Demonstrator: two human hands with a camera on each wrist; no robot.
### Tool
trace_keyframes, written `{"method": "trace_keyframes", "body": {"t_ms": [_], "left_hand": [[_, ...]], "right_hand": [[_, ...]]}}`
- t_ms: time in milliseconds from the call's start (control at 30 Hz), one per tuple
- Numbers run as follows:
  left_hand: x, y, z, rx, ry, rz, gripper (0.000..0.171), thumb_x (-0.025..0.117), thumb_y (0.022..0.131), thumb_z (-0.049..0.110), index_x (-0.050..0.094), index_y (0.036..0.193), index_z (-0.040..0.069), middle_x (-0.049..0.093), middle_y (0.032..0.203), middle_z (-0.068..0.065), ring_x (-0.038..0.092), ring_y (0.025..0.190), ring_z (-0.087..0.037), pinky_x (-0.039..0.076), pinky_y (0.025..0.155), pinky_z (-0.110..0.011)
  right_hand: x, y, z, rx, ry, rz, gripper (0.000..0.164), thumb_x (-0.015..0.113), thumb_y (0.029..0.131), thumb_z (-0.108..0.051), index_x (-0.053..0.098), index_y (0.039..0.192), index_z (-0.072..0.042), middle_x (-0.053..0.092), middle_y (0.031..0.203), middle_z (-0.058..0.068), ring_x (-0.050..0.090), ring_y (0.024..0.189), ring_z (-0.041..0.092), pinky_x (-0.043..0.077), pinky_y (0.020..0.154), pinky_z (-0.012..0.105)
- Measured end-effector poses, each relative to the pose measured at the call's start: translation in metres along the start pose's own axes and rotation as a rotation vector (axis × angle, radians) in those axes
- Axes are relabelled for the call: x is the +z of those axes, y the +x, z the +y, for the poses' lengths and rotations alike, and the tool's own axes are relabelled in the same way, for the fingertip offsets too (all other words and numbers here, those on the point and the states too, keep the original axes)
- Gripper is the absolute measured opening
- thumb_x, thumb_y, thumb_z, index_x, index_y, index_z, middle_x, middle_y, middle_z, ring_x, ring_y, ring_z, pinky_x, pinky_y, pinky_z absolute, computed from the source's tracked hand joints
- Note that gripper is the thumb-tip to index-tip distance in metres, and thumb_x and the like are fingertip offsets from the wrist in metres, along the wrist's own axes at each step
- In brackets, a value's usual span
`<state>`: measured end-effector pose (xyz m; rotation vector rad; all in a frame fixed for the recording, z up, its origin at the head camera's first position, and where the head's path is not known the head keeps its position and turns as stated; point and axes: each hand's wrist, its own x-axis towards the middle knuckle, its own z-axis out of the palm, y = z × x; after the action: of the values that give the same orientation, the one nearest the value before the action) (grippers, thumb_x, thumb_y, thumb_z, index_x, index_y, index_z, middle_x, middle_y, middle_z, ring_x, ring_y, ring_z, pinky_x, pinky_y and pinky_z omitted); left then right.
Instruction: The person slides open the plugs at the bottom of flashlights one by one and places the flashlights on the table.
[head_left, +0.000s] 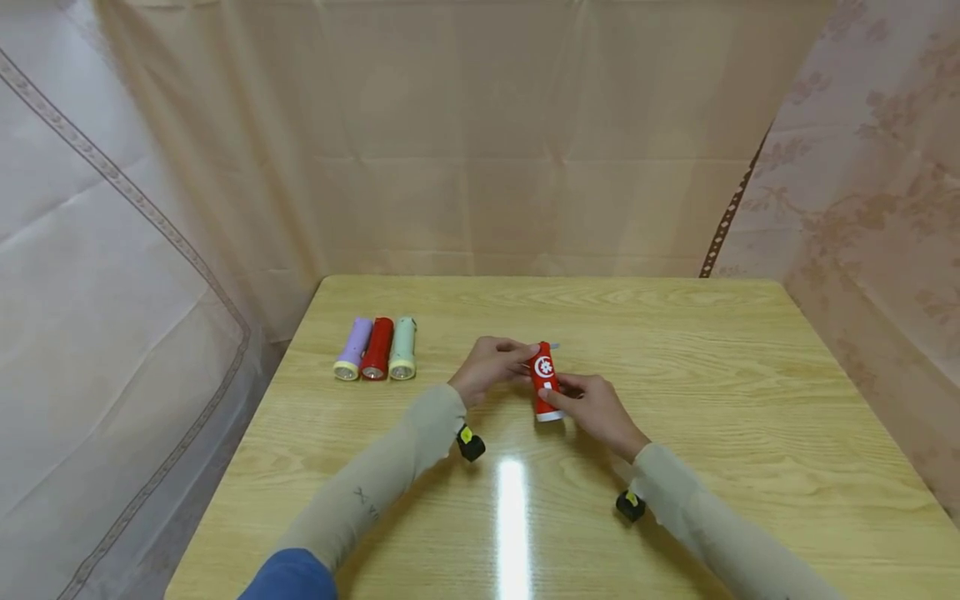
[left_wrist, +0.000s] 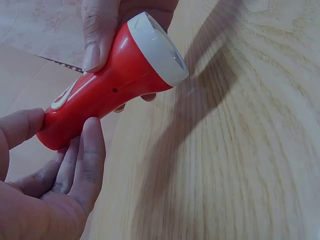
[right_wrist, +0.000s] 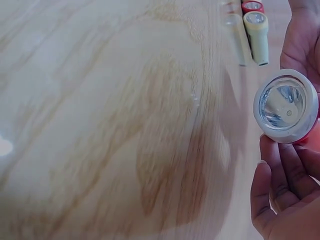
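A red flashlight (head_left: 545,396) with a white rim is held above the table in the head view, its rim end toward me. My left hand (head_left: 487,367) pinches its back end between thumb and fingers. Near the rim, my right hand (head_left: 600,410) grips the body, thumb on top. The left wrist view shows the flashlight (left_wrist: 122,65) tilted, with a small dark hole in its side and a white emblem partly visible. Its clear lens and shiny reflector (right_wrist: 285,106) face the right wrist camera.
Three more flashlights lie side by side at the table's back left: purple (head_left: 356,343), dark red (head_left: 377,348) and mint green (head_left: 403,343), lens ends toward me. The wooden table (head_left: 712,400) has a bright glare near its front. Curtains hang behind and beside it.
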<state>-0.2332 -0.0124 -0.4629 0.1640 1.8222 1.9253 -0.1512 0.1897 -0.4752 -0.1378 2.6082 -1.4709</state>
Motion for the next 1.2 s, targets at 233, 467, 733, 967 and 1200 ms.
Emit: {"method": "trace_keyframes", "body": {"t_ms": [233,467,733,967,1200], "left_hand": [[0.011,0.007,-0.001,0.011,-0.014,-0.028,0.038,0.076,0.097,0.024,0.069,0.119,-0.006,0.073,0.107,-0.017,0.073,0.085,-0.023,0.056,0.097,-0.052],[0.019,0.014,-0.006,0.018,-0.047,-0.058,0.035,0.073,0.099,0.017,0.066,0.121,-0.009,0.072,0.105,-0.018,0.072,0.083,-0.023,0.06,0.09,-0.048],[0.028,0.022,-0.007,-0.003,-0.041,-0.079,0.034,0.068,0.101,0.011,0.062,0.125,-0.011,0.071,0.107,-0.02,0.072,0.086,-0.024,0.057,0.094,-0.052],[0.039,0.029,-0.008,-0.02,-0.034,-0.106,0.028,0.065,0.102,0.005,0.062,0.123,-0.013,0.07,0.104,-0.02,0.071,0.083,-0.024,0.059,0.091,-0.049],[0.042,0.034,-0.013,-0.044,0.004,-0.095,0.022,0.064,0.101,0.003,0.065,0.118,-0.013,0.071,0.1,-0.02,0.071,0.078,-0.024,0.062,0.083,-0.045]], "right_hand": [[-0.009,-0.003,0.006,0.027,-0.009,0.022,0.063,0.07,0.096,-0.049,0.065,0.137,-0.002,0.07,0.127,0.011,0.065,0.116,0.027,0.053,0.099,0.048],[-0.013,-0.004,0.014,0.043,-0.022,0.035,0.065,0.069,0.097,-0.052,0.065,0.137,-0.001,0.07,0.127,0.012,0.064,0.117,0.027,0.052,0.099,0.048],[-0.018,-0.004,0.02,0.066,-0.048,0.055,0.066,0.069,0.096,-0.054,0.066,0.135,-0.001,0.069,0.13,0.014,0.061,0.121,0.029,0.049,0.098,0.046],[-0.026,-0.006,0.025,0.106,-0.059,0.069,0.063,0.07,0.097,-0.05,0.066,0.135,-0.001,0.069,0.13,0.015,0.06,0.12,0.029,0.048,0.099,0.046],[-0.026,-0.006,0.029,0.113,-0.081,0.053,0.06,0.07,0.098,-0.047,0.067,0.132,0.002,0.071,0.125,0.013,0.062,0.116,0.027,0.05,0.095,0.041]]}}
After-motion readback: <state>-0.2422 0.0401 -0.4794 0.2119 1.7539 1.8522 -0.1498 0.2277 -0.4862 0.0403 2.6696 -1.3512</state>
